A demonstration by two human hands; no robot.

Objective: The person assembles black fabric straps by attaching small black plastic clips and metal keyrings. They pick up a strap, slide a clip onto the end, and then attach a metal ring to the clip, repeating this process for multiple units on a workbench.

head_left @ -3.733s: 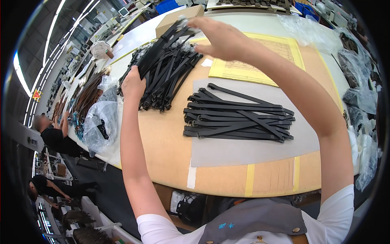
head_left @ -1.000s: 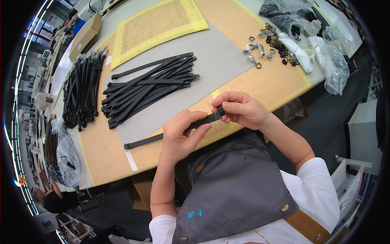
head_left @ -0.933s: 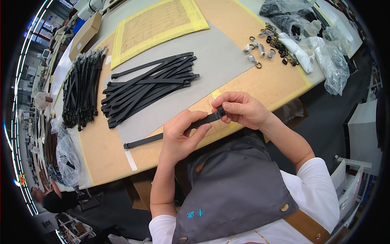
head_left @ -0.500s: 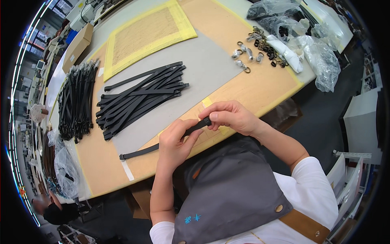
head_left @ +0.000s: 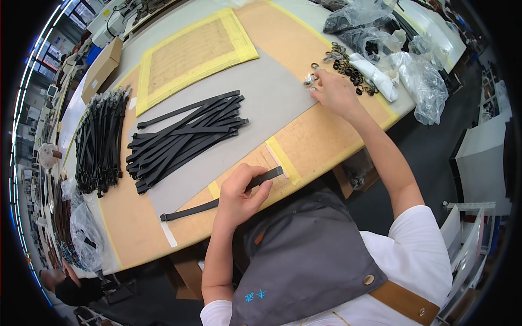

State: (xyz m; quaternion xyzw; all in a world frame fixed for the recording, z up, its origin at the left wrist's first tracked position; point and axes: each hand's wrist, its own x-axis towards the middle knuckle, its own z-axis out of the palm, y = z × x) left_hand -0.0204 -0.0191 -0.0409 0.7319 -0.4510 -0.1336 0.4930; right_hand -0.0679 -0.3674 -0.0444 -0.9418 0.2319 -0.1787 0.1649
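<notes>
The person stands at the near edge of a long workbench with the two hands well apart. The left hand is closed around a single black strap, thumb and fingers pinching it close to its right end. That strap lies flat along the near edge of the bench, running leftward from the hand to a free end near a strip of white tape; its right end pokes out past the fingers and rests on a patch of yellow and pink tape.

The right arm is stretched out across the bench. The right hand is at a small cluster of metal rings and buckles, fingertips down among them; whether it has actually pinched one I cannot tell, as the fingers hide the spot. Just beyond lies a darker heap of metal hardware, and past that several crumpled clear plastic bags.

On the grey mat in the middle sits a loose pile of black straps, fanned out lengthwise. Farther left is a second, denser bundle of straps. Behind the mat lies a yellow-bordered sheet, and a cardboard box sits at the far left.
</notes>
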